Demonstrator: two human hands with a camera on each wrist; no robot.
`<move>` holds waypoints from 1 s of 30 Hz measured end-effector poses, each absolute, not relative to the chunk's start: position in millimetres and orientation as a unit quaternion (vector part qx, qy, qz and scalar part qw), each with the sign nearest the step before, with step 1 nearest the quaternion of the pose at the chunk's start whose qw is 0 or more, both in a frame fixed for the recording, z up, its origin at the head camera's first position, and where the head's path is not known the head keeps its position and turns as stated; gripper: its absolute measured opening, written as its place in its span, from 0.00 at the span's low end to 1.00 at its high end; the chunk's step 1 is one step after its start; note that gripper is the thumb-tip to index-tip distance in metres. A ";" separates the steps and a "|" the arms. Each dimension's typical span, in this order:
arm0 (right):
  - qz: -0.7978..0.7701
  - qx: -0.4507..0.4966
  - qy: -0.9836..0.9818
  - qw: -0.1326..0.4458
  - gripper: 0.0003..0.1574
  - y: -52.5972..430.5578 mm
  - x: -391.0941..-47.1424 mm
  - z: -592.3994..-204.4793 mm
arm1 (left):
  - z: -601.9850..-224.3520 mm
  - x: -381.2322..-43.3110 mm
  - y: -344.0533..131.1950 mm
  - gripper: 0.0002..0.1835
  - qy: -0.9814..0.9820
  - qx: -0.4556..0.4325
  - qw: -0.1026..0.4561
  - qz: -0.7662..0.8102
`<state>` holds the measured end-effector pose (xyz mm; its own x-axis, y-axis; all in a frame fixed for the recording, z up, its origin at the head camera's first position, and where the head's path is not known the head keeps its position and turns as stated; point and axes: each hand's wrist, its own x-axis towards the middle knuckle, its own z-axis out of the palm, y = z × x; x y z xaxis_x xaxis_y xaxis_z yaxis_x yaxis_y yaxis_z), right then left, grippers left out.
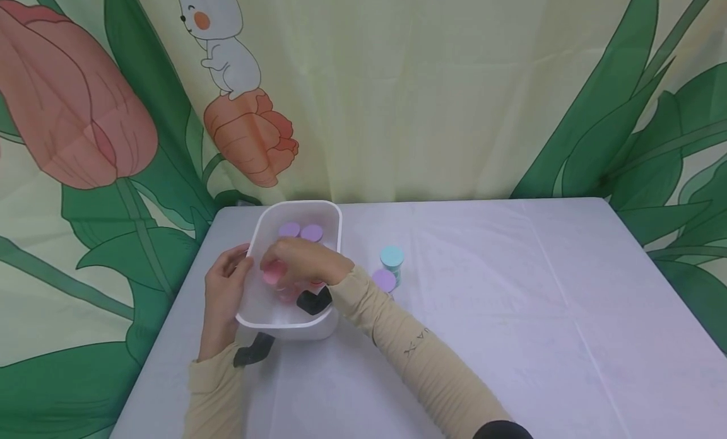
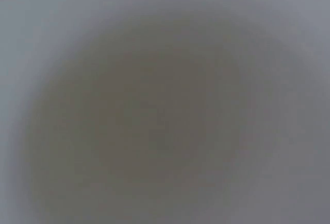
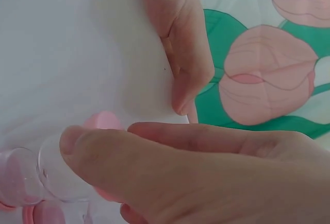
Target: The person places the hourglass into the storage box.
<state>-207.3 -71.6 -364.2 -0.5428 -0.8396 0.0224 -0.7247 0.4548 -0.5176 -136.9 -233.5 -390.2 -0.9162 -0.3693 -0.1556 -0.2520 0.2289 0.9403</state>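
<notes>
A deep white plastic bin (image 1: 326,328) stands at the left of the table. My left hand (image 1: 221,297) grips its left rim, thumb inside; in the right wrist view that hand (image 3: 180,44) is at the bin's edge. Reaching into the bin from the right, my right hand (image 1: 309,259) pinches a small clear jar with a pink lid (image 1: 274,274) between thumb and fingers. Its clear body (image 3: 59,167) shows in the right wrist view, partly behind the thumb. Two purple lids (image 1: 312,233) lie toward the bin's far end. Other pink-lidded jars (image 3: 46,214) sit below the hand.
Just right of the bin stand a teal-lidded clear jar (image 1: 392,256) and a purple-lidded one (image 1: 384,279), close together. A white cloth covers the table (image 1: 511,313). Behind it hangs a curtain (image 1: 426,111) printed with flowers and a rabbit. The left wrist view is a grey blur.
</notes>
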 end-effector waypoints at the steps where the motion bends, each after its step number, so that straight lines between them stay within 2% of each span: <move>1: -0.241 -0.462 0.845 0.120 0.23 -71.3 -207.1 -364.1 | -390.1 -137.0 -233.5 0.22 -0.782 0.198 0.050 -0.589; 21: -0.290 -0.460 0.829 0.127 0.27 -60.9 -201.3 -346.0 | -388.9 -138.9 -233.8 0.24 -0.778 0.199 0.038 -0.594; 30: -0.320 -0.462 0.820 0.112 0.23 -43.0 -198.8 -335.6 | -388.7 -137.6 -234.6 0.24 -0.784 0.203 0.037 -0.586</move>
<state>-198.8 -43.0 -335.6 -0.5480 -0.8290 0.1120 -0.6858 0.3686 -0.6275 -137.6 -234.6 -388.7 -0.9152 -0.3610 -0.1791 -0.2738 0.2311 0.9336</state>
